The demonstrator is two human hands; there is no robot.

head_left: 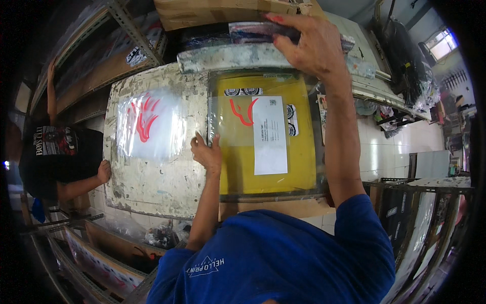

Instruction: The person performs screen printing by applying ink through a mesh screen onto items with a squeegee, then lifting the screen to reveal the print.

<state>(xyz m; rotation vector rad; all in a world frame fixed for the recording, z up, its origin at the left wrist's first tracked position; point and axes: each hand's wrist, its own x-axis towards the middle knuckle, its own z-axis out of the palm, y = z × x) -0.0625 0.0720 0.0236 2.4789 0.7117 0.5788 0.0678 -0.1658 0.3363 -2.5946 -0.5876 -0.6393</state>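
Observation:
My left hand [206,153] is at the left edge of a yellow screen-printing screen [238,177], its fingers apart and holding nothing I can see. At the far side my right hand [314,44] reaches over a stained, pale rolled cloth [223,58] and a dark printed strip [253,33]. Its thumb and forefinger are spread, with red on the tips. A white printed sheet [270,152] and a red curved mark [244,114] show on the screen. To its left, a clear plastic sheet [174,144] with red strokes lies on a worn white board [126,187].
A co-worker in a black shirt [83,154] stands at the left, one hand [104,172] at the board's edge. Metal shelving [131,30] rises at the far left. A cardboard box [202,12] is beyond the screen. Racks with panels [405,213] stand at the right.

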